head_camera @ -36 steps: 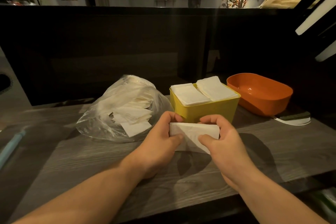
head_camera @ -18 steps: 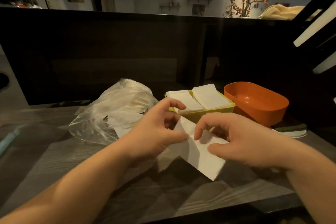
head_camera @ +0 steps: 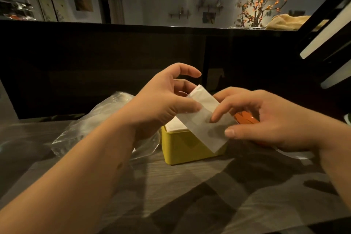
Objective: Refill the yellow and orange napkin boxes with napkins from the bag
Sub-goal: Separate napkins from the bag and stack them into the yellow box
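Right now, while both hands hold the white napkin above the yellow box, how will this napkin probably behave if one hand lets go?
The napkin looks thin, with finger shadows showing through, so it is probably very light and floppy. Held only by the left hand, its free lower corner would likely droop. It seems easy to crease, so the right hand should release gently.

Yellow box (head_camera: 190, 148) mouth filled level with napkins, both hands and a held napkin (head_camera: 207, 118) above it, bag (head_camera: 98, 119) crowding its left, orange box (head_camera: 245, 118) tight on its right, bare table (head_camera: 171, 195) before it.
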{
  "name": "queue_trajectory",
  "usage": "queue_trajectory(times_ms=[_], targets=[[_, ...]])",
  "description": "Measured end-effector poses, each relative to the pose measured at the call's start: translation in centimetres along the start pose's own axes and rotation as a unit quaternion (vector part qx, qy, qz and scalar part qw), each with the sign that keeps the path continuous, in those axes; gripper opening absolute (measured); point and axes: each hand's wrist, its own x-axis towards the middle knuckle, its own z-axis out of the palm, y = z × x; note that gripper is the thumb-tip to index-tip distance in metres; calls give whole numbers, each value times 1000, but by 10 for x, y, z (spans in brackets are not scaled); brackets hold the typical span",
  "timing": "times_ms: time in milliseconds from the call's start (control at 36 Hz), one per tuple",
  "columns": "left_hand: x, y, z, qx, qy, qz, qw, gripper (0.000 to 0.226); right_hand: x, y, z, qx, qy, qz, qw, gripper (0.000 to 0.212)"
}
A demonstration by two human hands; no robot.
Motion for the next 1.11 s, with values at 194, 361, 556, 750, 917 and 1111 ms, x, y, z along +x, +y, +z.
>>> queue_trajectory(times_ms=[194, 361, 556, 750, 917, 1111], targets=[[12, 6, 0, 34, -12, -7, 999, 63, 10, 10, -4, 64, 18, 7, 998, 26], [18, 3, 2, 71, 27, -16, 997, 63, 18, 12, -7, 44, 5, 41, 998, 42], [17, -39, -6, 286, 162, 9, 944, 38, 34, 34, -16, -33, 134, 139, 981, 61], [11, -57, -7, 405, 58, -32, 912, 24, 47, 43, -11, 112, 176, 175, 962, 59], [6, -64, -8, 388, 61, -32, 919, 29, 62, 48, -4, 164, 130, 234, 950, 55], [1, -71, -10, 421, 24, -49, 905, 26, 76, 51, 3, -122, 42, 260, 957, 60]])
